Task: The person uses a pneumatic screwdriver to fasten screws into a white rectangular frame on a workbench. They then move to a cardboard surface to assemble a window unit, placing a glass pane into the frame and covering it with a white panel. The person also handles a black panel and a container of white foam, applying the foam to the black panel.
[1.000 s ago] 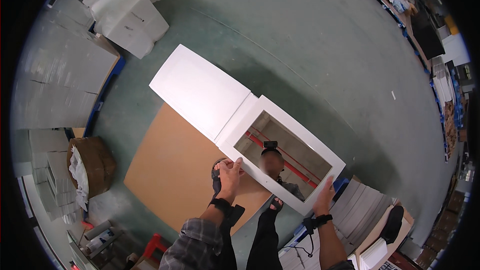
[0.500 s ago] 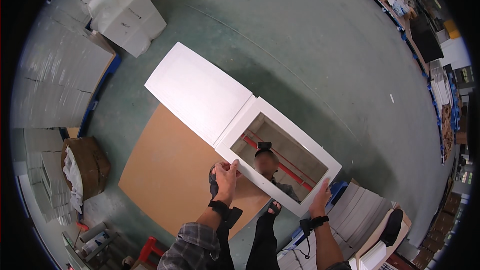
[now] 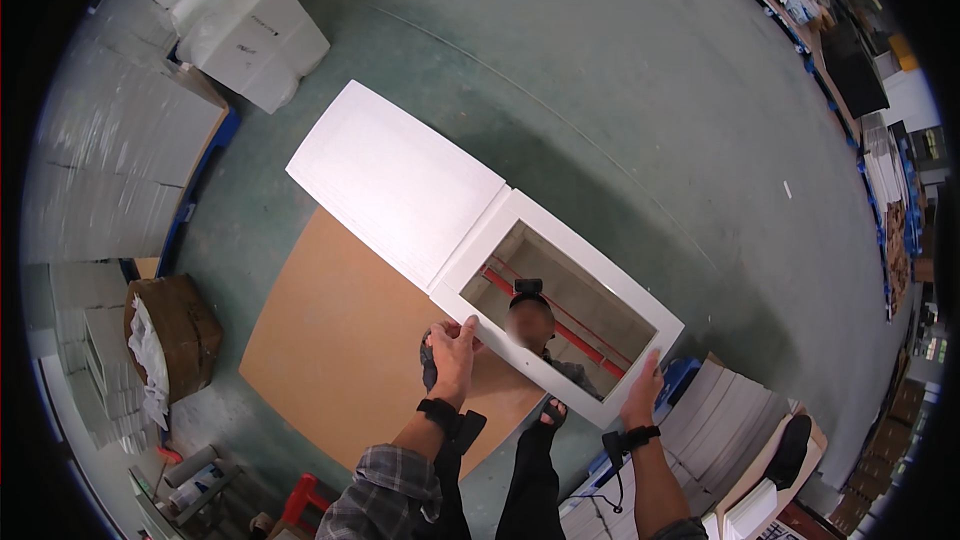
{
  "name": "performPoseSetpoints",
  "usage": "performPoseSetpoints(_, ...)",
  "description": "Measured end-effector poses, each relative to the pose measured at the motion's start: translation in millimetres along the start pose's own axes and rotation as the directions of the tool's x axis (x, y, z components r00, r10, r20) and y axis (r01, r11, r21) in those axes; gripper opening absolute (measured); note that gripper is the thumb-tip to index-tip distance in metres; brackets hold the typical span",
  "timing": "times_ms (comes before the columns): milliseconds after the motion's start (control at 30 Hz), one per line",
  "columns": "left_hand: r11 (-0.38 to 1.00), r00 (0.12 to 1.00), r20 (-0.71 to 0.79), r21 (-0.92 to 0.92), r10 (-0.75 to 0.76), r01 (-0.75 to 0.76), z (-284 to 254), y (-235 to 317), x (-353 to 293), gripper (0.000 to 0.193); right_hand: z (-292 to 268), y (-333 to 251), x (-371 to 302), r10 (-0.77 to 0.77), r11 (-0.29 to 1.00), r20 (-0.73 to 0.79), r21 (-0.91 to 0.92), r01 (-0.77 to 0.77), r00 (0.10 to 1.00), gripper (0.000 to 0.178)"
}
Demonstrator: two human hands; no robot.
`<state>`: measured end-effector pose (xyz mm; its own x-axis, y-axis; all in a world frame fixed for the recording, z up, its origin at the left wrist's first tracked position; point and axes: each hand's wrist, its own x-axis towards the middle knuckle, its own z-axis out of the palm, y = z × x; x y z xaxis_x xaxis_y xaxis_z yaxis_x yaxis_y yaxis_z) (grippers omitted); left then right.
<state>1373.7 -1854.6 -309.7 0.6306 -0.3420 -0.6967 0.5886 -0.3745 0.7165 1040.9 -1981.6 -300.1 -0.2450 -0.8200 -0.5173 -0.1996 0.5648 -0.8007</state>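
A white-framed mirror (image 3: 640, 326) is in front of me, its long side slanting down to the right. A plain white panel (image 3: 400, 180) adjoins its far left end, with a narrow seam between them. My left hand (image 3: 453, 360) is closed on the near edge of the frame close to that seam, thumb on top and the other fingers partly hidden below. At the right end my right hand (image 3: 642, 398) grips the frame's short side, its fingertips partly out of sight. A black strap is round each wrist.
A large brown board (image 3: 330, 330) lies under the panel, by my feet. Stacked grey-white boards (image 3: 720, 410) stand close on the right. To the left are an open brown carton (image 3: 190, 330), wrapped stacks (image 3: 110, 160) on a blue pallet and a plastic-covered white box (image 3: 260, 45).
The view has shifted very slightly. Both hands keep the same hold on the mirror frame.
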Motion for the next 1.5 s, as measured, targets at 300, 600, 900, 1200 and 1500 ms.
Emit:
performPoseSetpoints(300, 0.999, 0.999, -0.016, -0.014, -0.035, 0.035, 3.9, -8.1, 4.4, 0.043, -8.3, -6.3, 3.7, 0.016, 0.997, 0.023, -0.079, -0.014, 1.0, 0.06)
performPoseSetpoints(600, 0.99, 0.996, -0.058, 0.112, -0.075, 0.081, -0.3, -15.0, 25.2, 0.035, -40.9, -78.6, -13.9, -0.309, 0.589, 0.259, -0.703, 0.398, 0.915, 0.041)
performPoseSetpoints(900, 0.973, 0.994, -0.065, 0.21, -0.083, 0.095, -7.5, -47.3, 6.2, 0.056, 40.9, -144.4, 2.4, -0.445, 0.499, 0.493, -0.557, 0.664, 0.748, 0.039)
performPoseSetpoints(1200, 0.949, 0.993, 0.101, 0.313, -0.058, 0.023, 4.9, 5.0, -12.7, 0.054, 108.2, -195.0, 35.1, -0.177, 0.392, 0.754, -0.535, 0.748, 0.632, 0.065)
performPoseSetpoints(1500, 0.676, 0.914, 0.201, 0.621, 0.351, -0.396, 6.1, -65.8, -1.9, 0.057, 151.1, -191.6, 57.3, -0.103, 0.365, 0.835, -0.474, 0.801, 0.541, 0.071)
